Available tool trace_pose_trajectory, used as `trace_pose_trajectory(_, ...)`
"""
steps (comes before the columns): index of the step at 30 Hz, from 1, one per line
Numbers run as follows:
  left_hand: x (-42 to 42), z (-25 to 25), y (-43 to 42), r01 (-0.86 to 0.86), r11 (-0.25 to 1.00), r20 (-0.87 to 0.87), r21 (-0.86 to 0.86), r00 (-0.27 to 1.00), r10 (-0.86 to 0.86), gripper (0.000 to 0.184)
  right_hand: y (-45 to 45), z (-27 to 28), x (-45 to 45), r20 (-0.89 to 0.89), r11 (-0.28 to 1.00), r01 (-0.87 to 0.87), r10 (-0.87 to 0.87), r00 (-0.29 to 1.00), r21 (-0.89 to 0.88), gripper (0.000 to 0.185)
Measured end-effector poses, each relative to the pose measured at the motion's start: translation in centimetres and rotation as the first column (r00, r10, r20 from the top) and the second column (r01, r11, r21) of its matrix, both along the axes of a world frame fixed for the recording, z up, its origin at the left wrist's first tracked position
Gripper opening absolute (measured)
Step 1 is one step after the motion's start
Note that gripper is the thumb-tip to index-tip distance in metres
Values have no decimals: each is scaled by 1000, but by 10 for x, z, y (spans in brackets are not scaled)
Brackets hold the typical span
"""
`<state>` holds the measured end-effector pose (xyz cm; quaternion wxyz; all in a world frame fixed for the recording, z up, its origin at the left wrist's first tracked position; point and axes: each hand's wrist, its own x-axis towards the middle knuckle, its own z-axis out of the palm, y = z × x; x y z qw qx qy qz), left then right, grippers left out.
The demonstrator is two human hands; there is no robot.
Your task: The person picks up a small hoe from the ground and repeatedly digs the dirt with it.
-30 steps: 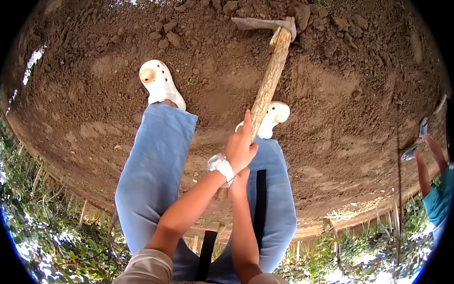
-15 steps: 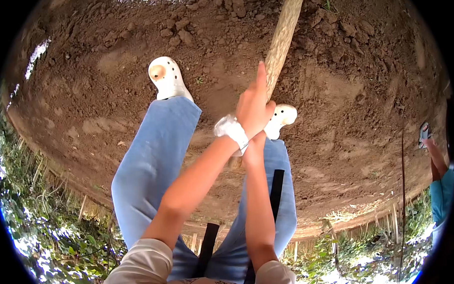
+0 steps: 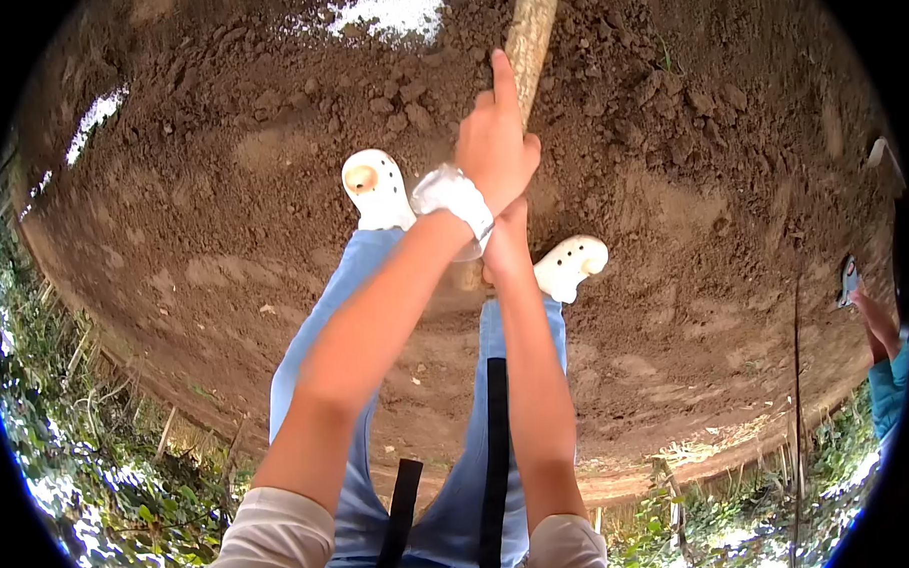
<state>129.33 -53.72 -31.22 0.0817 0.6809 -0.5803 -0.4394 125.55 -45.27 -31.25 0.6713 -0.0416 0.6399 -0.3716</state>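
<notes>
Only got the head cam here. The left hand [image 3: 492, 152] is wrapped round a wooden handle [image 3: 533, 41], index finger stretched along the shaft. The right hand [image 3: 511, 227] is tucked in just behind the left wrist, so I can't tell how its fingers are set. The handle runs up and away from the hands, out over the dirt, and its far end is cut off by the top of the frame.

What worries me: with that finger laid straight instead of curled, I reckon the left grip is weaker and the handle could twist. Hands bunched that close probably don't give much leverage either. If the handle came down off line, the left shoe [image 3: 376, 187] and right shoe [image 3: 571, 267] look exposed. Crumbly ground might cost some footing too. The bystander's foot [image 3: 849, 280] is well apart, over at the right edge.

Texture-wise, the handle is pale, mottled wood, roundish and a bit rough looking. The soil [image 3: 271, 190] is brown and lumpy, with bigger clods towards the top and smoother trodden patches lower down. Shoes are smooth, white and rounded, with little holes and a tan bump on each. There's a blurry white wristband [image 3: 454, 199] (maybe a watch, can't tell), soft blue jeans [image 3: 363, 257] and flat black straps [image 3: 495, 433] hanging down.
</notes>
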Motion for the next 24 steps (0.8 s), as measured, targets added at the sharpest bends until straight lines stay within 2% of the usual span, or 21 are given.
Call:
trace_pose_trajectory(3, 29, -19, -51, 44, 996, 95, -84, 995, -36, 78, -57, -16, 24, 65, 984, -177, 175, 982, 16, 36)
trace_pose_trajectory(4, 40, -32, -68, 63, 994, 139, -87, 989, -50, 79, -73, -25, 38, 134, 997, -79, 80, 988, -16, 36)
trace_pose_trajectory(5, 52, -45, -82, 106, 990, 207, -93, 975, -85, 77, -89, -35, 47, 220, 996, -76, 63, 973, 51, 34)
trace_pose_trajectory(7, 73, -66, -106, 109, 994, 241, 18, 964, -110, 72, -108, -51, 72, 313, 989, 34, -79, 946, 145, 15)
trace_pose_trajectory(8, 82, -73, -104, 117, 993, 250, 29, 961, -120, 72, -107, -60, 86, 230, 996, 13, -32, 973, 86, 13)
trace_pose_trajectory(9, 91, -76, -101, 90, 991, 238, 97, 965, -111, 75, -100, -66, 97, 240, 995, 18, -41, 970, 94, 13)
trace_pose_trajectory(10, 98, -77, -98, 59, 985, 225, 160, 970, -95, 79, -90, -66, 106, 178, 993, 14, -35, 983, 114, 13)
trace_pose_trajectory(12, 102, -75, -80, 64, 981, 235, 181, 966, -107, 77, -78, -57, 113, 96, 992, 4, -16, 995, 128, 16)
trace_pose_trajectory(14, 100, -69, -59, 25, 973, 224, 228, 971, -78, 76, -51, -58, 110, 173, 976, -76, 40, 984, 206, 34)
trace_pose_trajectory(16, 98, -56, -43, 12, 966, 215, 259, 974, -70, 78, -40, -33, 105, 135, 954, -104, 68, 989, 281, 35)
trace_pose_trajectory(17, 98, -51, -32, 29, 966, 223, 257, 971, -89, 79, -34, -21, 106, 58, 962, -49, 35, 998, 267, 35)
trace_pose_trajectory(18, 97, -44, -24, 21, 963, 191, 270, 979, -75, 78, -36, -4, 104, 76, 928, -73, 49, 996, 366, 34)
trace_pose_trajectory(20, 99, -36, -5, 9, 953, 130, 303, 990, -51, 77, -19, 12, 103, 73, 932, -72, 49, 996, 356, 34)
trace_pose_trajectory(22, 100, -23, 11, -35, 964, 79, 264, 997, 14, 76, 0, 20, 103, 74, 935, -58, 35, 997, 350, 34)
trace_pose_trajectory(24, 103, -3, 30, -79, 968, 2, 237, 997, 81, 76, 23, 33, 101, 12, 964, -99, 100, 995, 245, 35)
